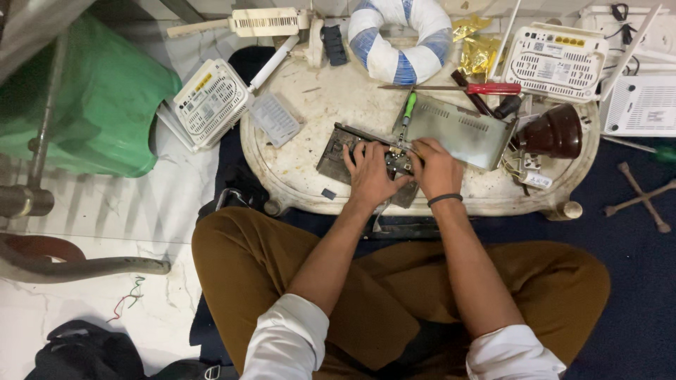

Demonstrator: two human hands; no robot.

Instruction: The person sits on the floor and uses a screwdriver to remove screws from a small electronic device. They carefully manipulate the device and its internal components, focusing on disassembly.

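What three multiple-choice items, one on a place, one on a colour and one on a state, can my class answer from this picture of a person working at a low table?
1. Where does the circuit board lie?
A on the low table
B on the floor
C in the person's lap

2. What colour is the handle of the screwdriver above the hands?
A blue
B green
C yellow

3. How does the left hand stand?
A raised in the air
B in a pocket
C resting flat on the board

Answers: 1 A, the board sits on the tabletop. 2 B, the handle is green. 3 C, its fingers spread over the board beside the right hand.
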